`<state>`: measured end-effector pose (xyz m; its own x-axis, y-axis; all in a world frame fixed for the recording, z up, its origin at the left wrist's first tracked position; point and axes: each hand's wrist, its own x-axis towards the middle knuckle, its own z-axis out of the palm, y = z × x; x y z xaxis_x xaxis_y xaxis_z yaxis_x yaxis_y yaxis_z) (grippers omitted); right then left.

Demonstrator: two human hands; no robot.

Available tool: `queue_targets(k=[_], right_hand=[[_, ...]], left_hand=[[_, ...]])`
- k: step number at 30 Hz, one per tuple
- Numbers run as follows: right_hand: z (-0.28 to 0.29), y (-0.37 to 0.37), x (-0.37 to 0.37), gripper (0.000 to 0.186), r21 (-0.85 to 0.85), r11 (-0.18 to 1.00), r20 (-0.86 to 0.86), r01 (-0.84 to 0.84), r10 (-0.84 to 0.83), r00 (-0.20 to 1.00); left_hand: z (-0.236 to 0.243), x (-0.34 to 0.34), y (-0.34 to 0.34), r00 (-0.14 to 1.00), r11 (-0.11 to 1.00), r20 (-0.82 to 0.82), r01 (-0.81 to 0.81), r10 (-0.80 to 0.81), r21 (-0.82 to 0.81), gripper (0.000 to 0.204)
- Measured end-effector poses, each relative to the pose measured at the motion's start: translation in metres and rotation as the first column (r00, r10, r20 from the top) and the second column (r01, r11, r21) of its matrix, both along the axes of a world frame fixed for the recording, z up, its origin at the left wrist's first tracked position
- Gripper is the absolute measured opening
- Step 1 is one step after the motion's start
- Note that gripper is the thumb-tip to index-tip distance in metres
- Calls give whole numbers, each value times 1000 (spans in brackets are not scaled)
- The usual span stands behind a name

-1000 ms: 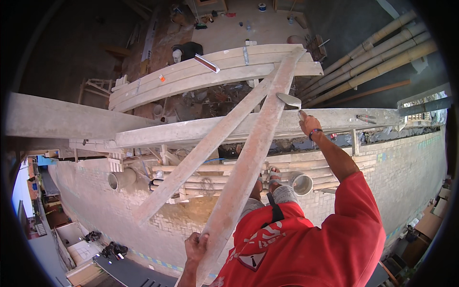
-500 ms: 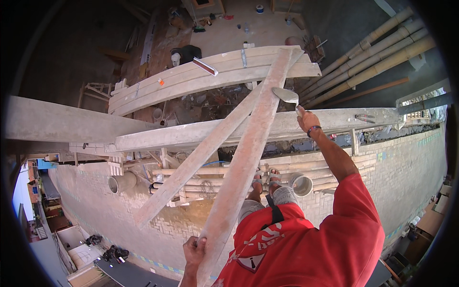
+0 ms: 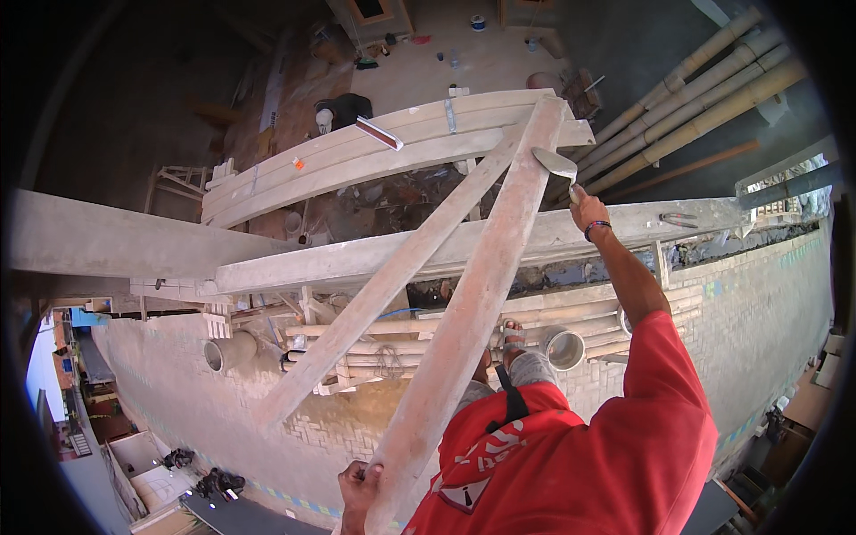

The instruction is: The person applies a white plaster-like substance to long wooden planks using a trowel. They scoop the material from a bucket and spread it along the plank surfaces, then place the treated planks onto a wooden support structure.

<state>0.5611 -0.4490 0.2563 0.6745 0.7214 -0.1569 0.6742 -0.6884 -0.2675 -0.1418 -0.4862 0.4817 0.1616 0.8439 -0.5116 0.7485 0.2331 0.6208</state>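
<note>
My right hand [image 3: 588,210] is closed round the handle of a trowel [image 3: 555,164]. The trowel's flat metal blade touches the right edge of a long wooden plank [image 3: 473,312], near its far end. That plank slants from the lower middle up to the far boards, its face stained reddish. My left hand [image 3: 360,483] grips the plank's near end, with the thumb on top and the fingers partly hidden. A second, narrower plank [image 3: 383,285] crosses beneath it and slants down to the left.
A grey concrete beam [image 3: 348,252] runs across the middle, with pliers [image 3: 679,219] on its right part. Beyond are long boards [image 3: 419,134] holding a trim piece [image 3: 379,134]. Bamboo poles [image 3: 695,98] lean at right. Buckets [image 3: 564,349] stand below. A crouching person [image 3: 343,111] is farther back.
The long plank's far end has shifted slightly right. My right hand and the trowel have moved a little to the right and up. My left hand stays on the near end, slightly lower.
</note>
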Motion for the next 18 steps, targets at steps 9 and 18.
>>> queue_targets(k=[9, 18], right_hand=[[5, -8, 48, 51, 22, 949, -9, 314, -314, 949], [21, -26, 72, 37, -6, 938, 53, 347, -346, 937]], left_hand=[[2, -31, 2, 995, 998, 101, 3, 4, -68, 29], [40, -24, 20, 926, 943, -193, 332, -326, -4, 24]])
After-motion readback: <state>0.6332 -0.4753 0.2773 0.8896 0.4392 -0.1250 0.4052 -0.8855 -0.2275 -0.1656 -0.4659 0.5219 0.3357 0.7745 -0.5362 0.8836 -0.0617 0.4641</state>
